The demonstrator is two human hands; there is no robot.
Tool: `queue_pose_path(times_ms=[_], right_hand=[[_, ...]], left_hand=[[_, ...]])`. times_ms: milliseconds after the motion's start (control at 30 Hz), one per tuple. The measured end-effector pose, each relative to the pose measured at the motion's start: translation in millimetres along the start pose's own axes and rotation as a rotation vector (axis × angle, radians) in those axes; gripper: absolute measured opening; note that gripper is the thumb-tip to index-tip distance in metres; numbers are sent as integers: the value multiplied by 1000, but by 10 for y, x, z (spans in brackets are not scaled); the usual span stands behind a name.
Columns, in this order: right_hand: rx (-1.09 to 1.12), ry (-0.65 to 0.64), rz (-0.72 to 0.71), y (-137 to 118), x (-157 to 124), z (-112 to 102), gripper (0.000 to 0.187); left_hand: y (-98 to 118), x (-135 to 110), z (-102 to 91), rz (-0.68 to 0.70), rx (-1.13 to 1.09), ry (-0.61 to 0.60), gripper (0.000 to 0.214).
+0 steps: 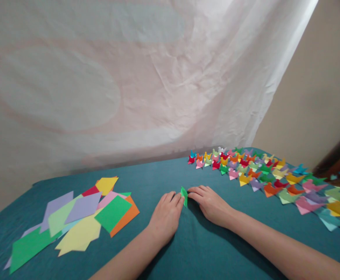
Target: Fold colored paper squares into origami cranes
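A small folded green paper piece (184,195) stands on the teal tablecloth (193,249) between my two hands. My left hand (166,216) rests on the cloth with its fingertips pinched on the paper's left side. My right hand (210,203) lies palm down, its fingertips touching the paper's right side. Both forearms reach in from the bottom edge.
Several loose coloured paper sheets (79,217) lie spread at the left. Rows of several folded paper cranes (263,175) in many colours fill the right side of the table. A creased white cloth backdrop (129,85) hangs behind; a beige wall (318,89) is at the right.
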State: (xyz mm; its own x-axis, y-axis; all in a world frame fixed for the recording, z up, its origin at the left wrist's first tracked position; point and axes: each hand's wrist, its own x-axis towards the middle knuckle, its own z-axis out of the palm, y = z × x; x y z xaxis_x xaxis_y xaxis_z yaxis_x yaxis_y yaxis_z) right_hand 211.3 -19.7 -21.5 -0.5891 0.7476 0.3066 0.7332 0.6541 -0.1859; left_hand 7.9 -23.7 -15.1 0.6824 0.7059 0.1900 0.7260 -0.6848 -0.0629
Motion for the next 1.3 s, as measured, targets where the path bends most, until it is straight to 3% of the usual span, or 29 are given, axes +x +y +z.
queue_pose_path(times_ms=[633,967,1300], right_hand=[[-49,8,-64,3,-15,72,49],[-7,74,-112,-12,-33,139,46],[33,49,-79,-32,-27,126,48]], left_hand=[[-9,1,1,27,-16,17,39],[-14,0,-28,44,-18,35,38],[55,0,-86,111,49,45,32]])
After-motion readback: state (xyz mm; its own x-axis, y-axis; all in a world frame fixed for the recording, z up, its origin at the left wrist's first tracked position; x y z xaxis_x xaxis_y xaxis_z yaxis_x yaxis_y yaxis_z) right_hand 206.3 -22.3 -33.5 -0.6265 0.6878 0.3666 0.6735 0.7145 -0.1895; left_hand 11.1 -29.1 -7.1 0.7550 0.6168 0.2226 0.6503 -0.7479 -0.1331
